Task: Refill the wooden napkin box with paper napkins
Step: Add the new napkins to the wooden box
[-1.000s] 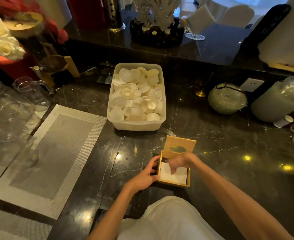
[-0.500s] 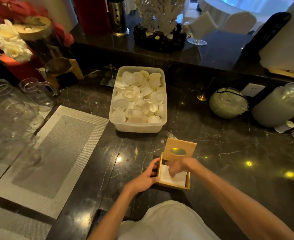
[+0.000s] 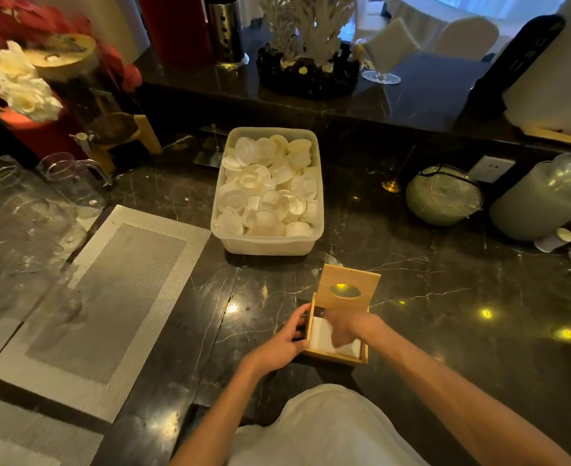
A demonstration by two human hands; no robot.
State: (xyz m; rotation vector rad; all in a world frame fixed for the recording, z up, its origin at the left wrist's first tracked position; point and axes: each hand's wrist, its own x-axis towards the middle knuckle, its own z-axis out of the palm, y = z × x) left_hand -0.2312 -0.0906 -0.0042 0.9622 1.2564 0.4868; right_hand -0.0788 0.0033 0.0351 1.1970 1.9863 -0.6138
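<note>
Napkins (image 3: 321, 334), soft and light, lie inside your wooden box (image 3: 338, 357) on the bench (image 3: 445, 297); your right hand (image 3: 343, 326) presses them flat-fingered, while your left hand (image 3: 284, 344) clasps the box's rigid side.

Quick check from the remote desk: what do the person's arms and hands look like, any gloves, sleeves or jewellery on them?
Both forearms are bare to the frame edge, with no sleeves in view. The left hand and right hand wear no gloves; no watch, ring or bracelet shows. A white garment covers the torso below.
</note>
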